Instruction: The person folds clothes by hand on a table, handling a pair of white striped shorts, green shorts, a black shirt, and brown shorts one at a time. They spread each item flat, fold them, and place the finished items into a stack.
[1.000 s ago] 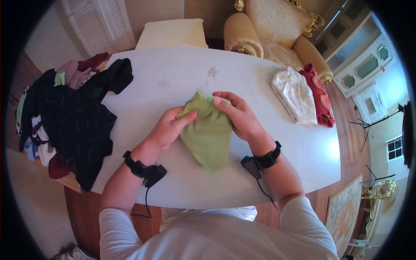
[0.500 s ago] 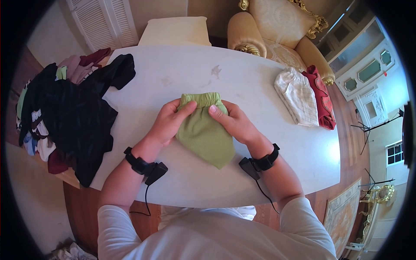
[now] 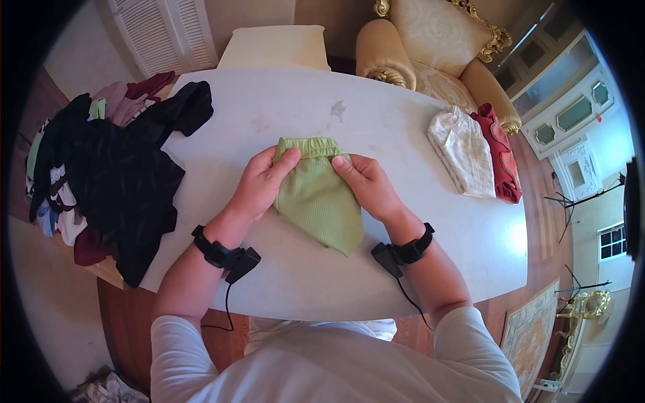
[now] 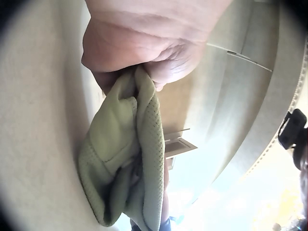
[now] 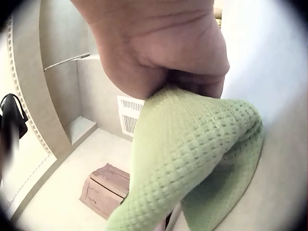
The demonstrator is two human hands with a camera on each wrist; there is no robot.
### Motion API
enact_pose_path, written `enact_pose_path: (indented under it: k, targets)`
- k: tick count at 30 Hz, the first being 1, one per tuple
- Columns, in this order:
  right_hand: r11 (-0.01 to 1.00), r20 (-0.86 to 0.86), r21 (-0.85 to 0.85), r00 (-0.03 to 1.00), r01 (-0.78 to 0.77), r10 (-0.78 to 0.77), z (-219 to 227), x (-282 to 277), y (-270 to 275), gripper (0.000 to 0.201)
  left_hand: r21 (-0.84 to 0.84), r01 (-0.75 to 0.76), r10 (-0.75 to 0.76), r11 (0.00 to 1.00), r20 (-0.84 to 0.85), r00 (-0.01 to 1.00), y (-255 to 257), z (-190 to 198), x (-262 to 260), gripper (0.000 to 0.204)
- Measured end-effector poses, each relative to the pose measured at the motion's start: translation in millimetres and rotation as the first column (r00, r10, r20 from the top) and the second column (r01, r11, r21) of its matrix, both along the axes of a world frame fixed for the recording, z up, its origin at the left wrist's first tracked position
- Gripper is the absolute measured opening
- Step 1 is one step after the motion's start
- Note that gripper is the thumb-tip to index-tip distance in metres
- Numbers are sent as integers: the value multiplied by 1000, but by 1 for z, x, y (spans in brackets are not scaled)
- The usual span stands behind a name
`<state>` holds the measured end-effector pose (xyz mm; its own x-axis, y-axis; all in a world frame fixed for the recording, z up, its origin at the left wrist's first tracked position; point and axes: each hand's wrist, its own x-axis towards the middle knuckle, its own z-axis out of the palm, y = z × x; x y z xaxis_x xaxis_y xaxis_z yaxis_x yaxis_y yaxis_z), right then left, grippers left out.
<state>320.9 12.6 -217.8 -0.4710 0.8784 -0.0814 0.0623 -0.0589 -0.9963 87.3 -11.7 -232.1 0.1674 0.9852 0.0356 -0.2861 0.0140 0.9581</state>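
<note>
Small light-green ribbed shorts (image 3: 321,201) with a gathered elastic waistband hang between both hands over the table, narrowing to a point at the bottom. At their upper left edge, my left hand (image 3: 261,183) pinches the fabric, thumb on the front just under the waistband. My right hand (image 3: 369,185) grips the upper right edge the same way; its other fingers go behind the cloth. The left wrist view shows the folded layers of the shorts (image 4: 122,154) falling apart below the hand. In the right wrist view, the textured knit of the shorts (image 5: 187,149) spreads under the palm.
A large heap of clothes with a black garment (image 3: 114,181) on top covers the left end of the white table (image 3: 269,289). Folded white trousers (image 3: 463,151) and a folded red garment (image 3: 498,154) lie at the right. Beyond stand a cream chair (image 3: 272,48) and gilded armchair (image 3: 430,50).
The shorts have turned from a tilted, bunched position to hang flatter, waistband at the top. My right hand has moved from the top corner down to their right edge.
</note>
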Motion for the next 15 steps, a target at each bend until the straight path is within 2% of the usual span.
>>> enact_pose_path:
  k: [3, 6, 9, 12, 15]
  targets:
    - [983, 1, -103, 988, -152, 153, 19, 5, -4, 55, -89, -34, 42, 995, 90, 995, 4, -4, -4, 38]
    - [957, -18, -75, 960, -281, 280, 13, 8, 2, 68, -101, -56, 72, 993, 163, 984, 8, 2, -7, 39]
    - [978, -24, -29, 978, -207, 206, 14, 7, 1, 66, -134, 5, 26, 991, 235, 972, 9, -3, -10, 40]
    - [983, 133, 84, 980, -163, 151, 6, 11, 7, 69, -135, 28, 9, 990, 264, 965, 10, -5, -9, 41]
    - [986, 248, 98, 963, -134, 106, 17, 11, 5, 73, -117, 28, 8, 993, 295, 955, 11, -12, -10, 43]
